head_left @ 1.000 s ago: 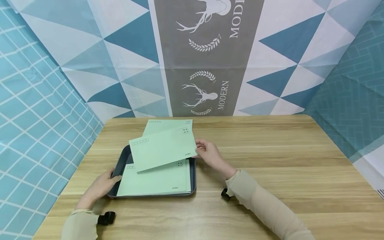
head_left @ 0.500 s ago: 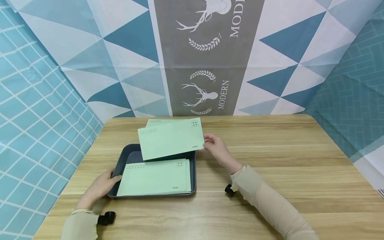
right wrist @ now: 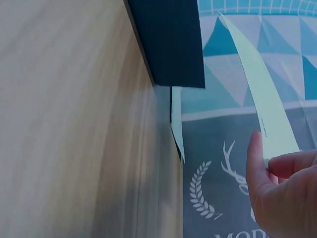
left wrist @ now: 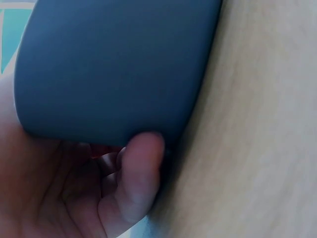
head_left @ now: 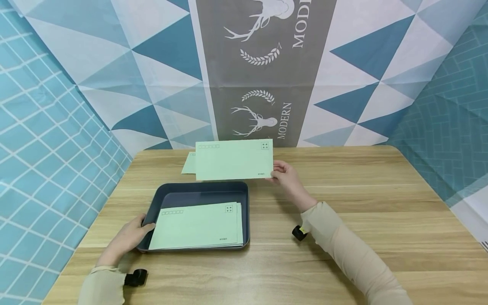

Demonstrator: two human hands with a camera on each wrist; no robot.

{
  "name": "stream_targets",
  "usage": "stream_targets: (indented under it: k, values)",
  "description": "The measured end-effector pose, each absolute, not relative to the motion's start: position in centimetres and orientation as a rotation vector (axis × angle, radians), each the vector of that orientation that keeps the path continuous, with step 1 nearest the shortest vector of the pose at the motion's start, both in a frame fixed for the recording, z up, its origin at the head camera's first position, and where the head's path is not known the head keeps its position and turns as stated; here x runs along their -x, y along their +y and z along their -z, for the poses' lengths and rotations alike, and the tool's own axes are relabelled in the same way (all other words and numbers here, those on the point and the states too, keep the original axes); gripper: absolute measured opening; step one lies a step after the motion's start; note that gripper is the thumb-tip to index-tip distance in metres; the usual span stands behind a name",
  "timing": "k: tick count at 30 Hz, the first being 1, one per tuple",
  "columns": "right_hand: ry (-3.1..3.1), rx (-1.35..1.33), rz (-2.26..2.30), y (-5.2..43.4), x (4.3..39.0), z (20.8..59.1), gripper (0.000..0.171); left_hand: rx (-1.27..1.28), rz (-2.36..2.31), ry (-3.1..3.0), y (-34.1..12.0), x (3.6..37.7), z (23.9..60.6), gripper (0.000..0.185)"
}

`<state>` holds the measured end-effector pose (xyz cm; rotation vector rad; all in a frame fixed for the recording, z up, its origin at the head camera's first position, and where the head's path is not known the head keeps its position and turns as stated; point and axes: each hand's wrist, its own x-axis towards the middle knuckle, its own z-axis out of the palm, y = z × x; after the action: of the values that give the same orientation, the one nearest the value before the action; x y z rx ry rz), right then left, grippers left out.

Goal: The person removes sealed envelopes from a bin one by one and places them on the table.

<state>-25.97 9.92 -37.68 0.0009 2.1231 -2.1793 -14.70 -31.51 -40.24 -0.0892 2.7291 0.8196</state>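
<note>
My right hand (head_left: 287,180) pinches a pale green envelope (head_left: 232,159) by its right end, thumb in front. The envelope is held up over the table behind the tray, its printed face toward the head camera. In the right wrist view the envelope (right wrist: 262,94) runs up from my thumb and fingers. My left hand (head_left: 129,233) grips the left wall of a dark grey tray (head_left: 206,186), thumb over the rim. In the left wrist view its fingers curl against the outside of the tray (left wrist: 114,69). Several green envelopes (head_left: 198,226) lie stacked in the tray's front part.
Another green envelope (head_left: 188,164) lies on the wooden table (head_left: 343,212) behind the tray, mostly hidden by the raised one. A patterned cloth backdrop (head_left: 251,72) stands along the table's far edge. Blue tiled cloth (head_left: 49,140) hangs at the left.
My right hand has lifted the envelope from over the tray, carrying it back and to the right and levelling it. My left hand stays on the tray, which has not moved.
</note>
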Motion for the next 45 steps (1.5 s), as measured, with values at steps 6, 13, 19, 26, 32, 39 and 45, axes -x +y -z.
stream_targets:
  k: [6,13,19,26,32,39,45]
  values:
    - [2.076,-0.049,2.219,11.3,26.8,37.5,0.046,0.100,-0.824,2.724,-31.6,14.7,40.4,0.063]
    - [1.985,-0.158,2.285,12.8,27.9,37.8,0.047,0.087,-0.839,2.728,-31.7,14.5,40.7,0.063]
    - [1.915,-0.254,2.357,13.9,28.8,37.9,0.045,0.090,-0.830,2.728,-31.6,14.6,40.5,0.063]
    - [1.844,-0.340,2.425,15.7,29.5,37.8,0.046,0.079,-0.810,2.738,-31.7,14.7,40.5,0.063]
    - [1.843,-0.377,2.414,17.1,29.7,37.6,0.047,0.068,-0.804,2.740,-31.8,14.8,40.5,0.064]
    - [1.883,-0.412,2.390,18.4,30.1,38.0,0.047,0.052,-0.793,2.759,-31.8,14.9,40.5,0.061]
    - [1.879,-0.506,2.379,19.4,30.4,38.4,0.047,0.055,-0.783,2.763,-31.8,14.8,40.6,0.062]
